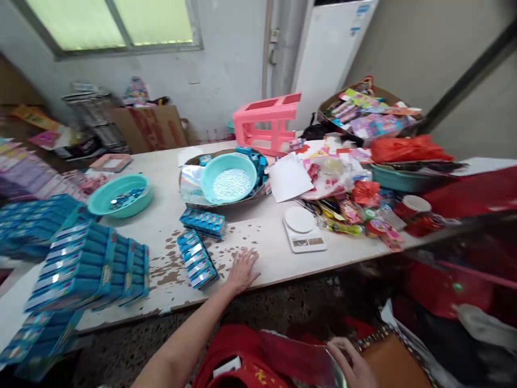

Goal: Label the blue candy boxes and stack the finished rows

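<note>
My left hand (243,268) lies flat on the near edge of the worn white table (266,258), fingers spread, holding nothing. Just left of it sits a row of small blue boxes (197,258), and a second row of blue boxes (203,222) lies behind that. My right hand (350,362) is low, below the table edge, fingers curled on the rim of a red bag (278,360) beside a brown box (393,364).
Stacks of blue boxes (89,267) fill the table's left. Two teal bowls (120,194) (229,177), a white kitchen scale (304,229), a pink stool (267,122), candy packets (347,207) and a carton of goods (369,110) crowd the back and right.
</note>
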`<state>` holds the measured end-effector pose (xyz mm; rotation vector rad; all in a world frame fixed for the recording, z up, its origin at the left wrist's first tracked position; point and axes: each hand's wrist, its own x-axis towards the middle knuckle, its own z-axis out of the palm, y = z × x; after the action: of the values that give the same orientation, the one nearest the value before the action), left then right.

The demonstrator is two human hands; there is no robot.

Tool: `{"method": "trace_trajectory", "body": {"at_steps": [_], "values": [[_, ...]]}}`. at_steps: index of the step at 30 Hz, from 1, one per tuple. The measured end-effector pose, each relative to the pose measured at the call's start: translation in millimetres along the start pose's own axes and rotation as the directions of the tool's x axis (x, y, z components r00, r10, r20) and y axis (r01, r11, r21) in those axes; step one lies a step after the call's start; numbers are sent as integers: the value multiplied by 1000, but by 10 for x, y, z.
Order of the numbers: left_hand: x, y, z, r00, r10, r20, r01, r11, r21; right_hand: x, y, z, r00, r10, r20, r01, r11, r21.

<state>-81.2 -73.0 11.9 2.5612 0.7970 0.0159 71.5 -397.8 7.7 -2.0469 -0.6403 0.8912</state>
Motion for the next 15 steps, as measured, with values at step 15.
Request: {"method": "trace_trajectory", "body": {"at_steps": [15], "values": [[-237, -1919, -1867, 504, -837, -214, 559, 505, -658, 1672, -1796, 1397, 770, -394, 502, 504, 858, -98]]}}
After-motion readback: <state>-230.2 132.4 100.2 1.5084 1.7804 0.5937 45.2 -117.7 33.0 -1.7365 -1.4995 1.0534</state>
